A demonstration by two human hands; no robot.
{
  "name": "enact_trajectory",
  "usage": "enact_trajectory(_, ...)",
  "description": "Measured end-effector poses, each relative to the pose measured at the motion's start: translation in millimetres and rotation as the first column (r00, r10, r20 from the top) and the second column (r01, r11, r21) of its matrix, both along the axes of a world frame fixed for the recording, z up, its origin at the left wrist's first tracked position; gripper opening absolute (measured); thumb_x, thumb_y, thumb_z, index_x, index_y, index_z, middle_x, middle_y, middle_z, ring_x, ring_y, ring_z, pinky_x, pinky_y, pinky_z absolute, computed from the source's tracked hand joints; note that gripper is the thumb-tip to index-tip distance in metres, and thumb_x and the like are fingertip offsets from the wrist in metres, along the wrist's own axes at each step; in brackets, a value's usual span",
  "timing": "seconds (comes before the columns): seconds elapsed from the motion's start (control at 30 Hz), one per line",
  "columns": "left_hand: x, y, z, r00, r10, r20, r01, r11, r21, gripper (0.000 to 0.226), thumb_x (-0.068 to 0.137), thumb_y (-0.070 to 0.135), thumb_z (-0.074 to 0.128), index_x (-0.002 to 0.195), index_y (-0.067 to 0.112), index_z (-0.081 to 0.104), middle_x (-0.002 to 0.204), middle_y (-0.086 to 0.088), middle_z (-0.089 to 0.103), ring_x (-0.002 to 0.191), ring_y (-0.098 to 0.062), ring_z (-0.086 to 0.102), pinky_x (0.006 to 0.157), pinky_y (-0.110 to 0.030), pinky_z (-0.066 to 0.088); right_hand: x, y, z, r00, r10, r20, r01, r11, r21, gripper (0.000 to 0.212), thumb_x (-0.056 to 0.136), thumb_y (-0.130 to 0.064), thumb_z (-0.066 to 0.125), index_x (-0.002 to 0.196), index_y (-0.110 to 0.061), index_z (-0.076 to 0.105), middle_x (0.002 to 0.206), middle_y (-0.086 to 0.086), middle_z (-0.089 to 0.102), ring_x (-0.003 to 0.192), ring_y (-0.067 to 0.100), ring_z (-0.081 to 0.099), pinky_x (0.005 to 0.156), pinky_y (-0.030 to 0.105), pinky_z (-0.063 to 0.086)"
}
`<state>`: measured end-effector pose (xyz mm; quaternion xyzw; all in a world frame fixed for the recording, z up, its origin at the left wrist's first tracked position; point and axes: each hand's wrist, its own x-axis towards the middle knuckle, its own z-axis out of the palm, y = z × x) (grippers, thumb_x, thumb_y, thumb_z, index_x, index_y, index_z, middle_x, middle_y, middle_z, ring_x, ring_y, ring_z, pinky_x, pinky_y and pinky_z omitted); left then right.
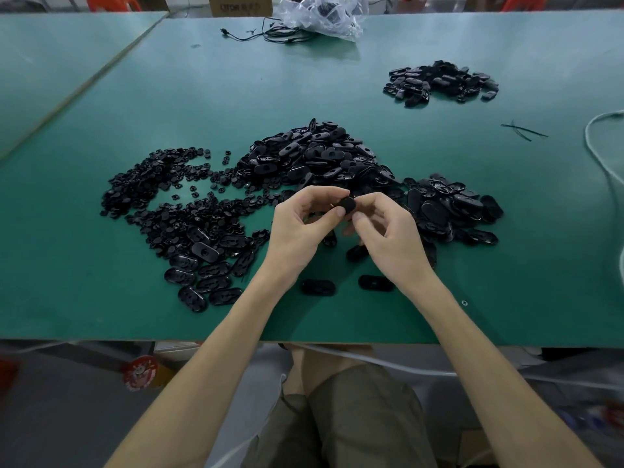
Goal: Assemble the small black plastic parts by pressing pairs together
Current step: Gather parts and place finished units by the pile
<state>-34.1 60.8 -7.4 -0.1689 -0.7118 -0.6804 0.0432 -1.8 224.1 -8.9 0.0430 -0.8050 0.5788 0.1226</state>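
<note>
Both forearms reach in over the near edge of the green table. The left hand and right hand meet just in front of the central pile of glossy oval shells. Their curled fingers and thumbs pinch one small black part between them, held clear of the mat. Left of the pile spreads a heap of tiny round pieces. To its right lies a second oval heap, and well behind it a smaller batch. Far beyond the pile, a crumpled clear plastic bag holds something dark that cannot be made out.
</note>
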Motion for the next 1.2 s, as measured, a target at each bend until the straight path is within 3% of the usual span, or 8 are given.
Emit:
enact_trajectory(0.13, 1.2, 0.3, -0.7, 1.000, -0.008, 0.012, 0.007, 1.000, 0.009, 0.025, 0.092, -0.002, 0.074, 0.114, 0.008, 0.075, 0.107, 0.000, 0.078, 0.099, -0.012, 0.072, 0.090, -0.023, 0.054, -0.4, -0.6, -1.6, 1.000, -0.023, -0.006, 0.023, 0.999, -0.025, 0.008, 0.102, -0.016, 0.061, 0.106, -0.021, 0.067, 0.090, -0.004, 0.076, 0.085, 0.016, 0.075, 0.075, 0.041, 0.060)
enact_trajectory(0.27, 1.7, -0.6, -0.7, 0.998, -0.040, 0.041, 0.039, 0.999, 0.027, 0.025, 0.092, -0.002, 0.074, 0.116, 0.006, 0.074, 0.109, -0.004, 0.077, 0.102, -0.017, 0.073, 0.093, -0.029, 0.057, -1.6, -0.3, -3.3, 0.999, -0.031, -0.032, 0.030, 0.999, -0.031, 0.004, 0.103, -0.018, 0.064, 0.103, -0.020, 0.067, 0.083, -0.005, 0.076, 0.080, 0.015, 0.075, 0.070, 0.029, 0.055)
enact_trajectory(0.5, 1.8, 0.4, 1.1, 0.998, -0.039, 0.050, 0.037, 0.999, 0.029, 0.031, 0.091, -0.005, 0.073, 0.121, 0.000, 0.070, 0.113, -0.004, 0.076, 0.103, -0.010, 0.072, 0.091, -0.022, 0.055, -0.5, -0.5, -0.4, 0.997, -0.064, -0.046, 0.060, 0.994, -0.097, 0.004, 0.104, -0.015, 0.064, 0.102, -0.013, 0.067, 0.079, 0.001, 0.075, 0.073, 0.015, 0.075, 0.059, 0.024, 0.054)
enact_trajectory(0.8, 2.1, 1.9, -0.7, 0.996, -0.051, 0.069, 0.050, 0.999, 0.021, 0.022, 0.094, 0.004, 0.074, 0.115, 0.012, 0.075, 0.110, -0.004, 0.078, 0.101, -0.019, 0.073, 0.087, -0.030, 0.059, 0.2, 0.9, -0.3, 0.997, -0.069, -0.043, 0.063, 0.990, -0.129, 0.004, 0.103, -0.016, 0.066, 0.100, -0.013, 0.068, 0.080, -0.001, 0.075, 0.072, 0.013, 0.073, 0.058, 0.024, 0.053)
enact_trajectory(1.0, 2.7, 2.1, -1.1, 0.997, -0.022, 0.072, 0.020, 0.999, 0.027, 0.016, 0.096, 0.002, 0.071, 0.110, 0.009, 0.076, 0.106, -0.008, 0.078, 0.094, -0.018, 0.073, 0.078, -0.029, 0.060, 1.2, 1.1, -0.9, 0.998, -0.036, -0.057, 0.030, 0.994, -0.101, 0.003, 0.102, -0.015, 0.068, 0.101, -0.012, 0.070, 0.081, -0.003, 0.075, 0.075, 0.016, 0.074, 0.060, 0.027, 0.055)
enact_trajectory(1.2, 2.9, 3.2, -2.9, 0.999, 0.022, 0.044, -0.021, 0.999, -0.026, 0.017, 0.096, -0.004, 0.068, 0.111, 0.000, 0.075, 0.104, -0.010, 0.078, 0.092, -0.017, 0.072, 0.084, -0.035, 0.061, 2.5, 1.3, 0.0, 0.998, -0.014, -0.059, 0.010, 0.998, -0.069, 0.005, 0.100, -0.014, 0.070, 0.098, -0.019, 0.071, 0.084, -0.009, 0.076, 0.080, 0.013, 0.075, 0.067, 0.023, 0.056)
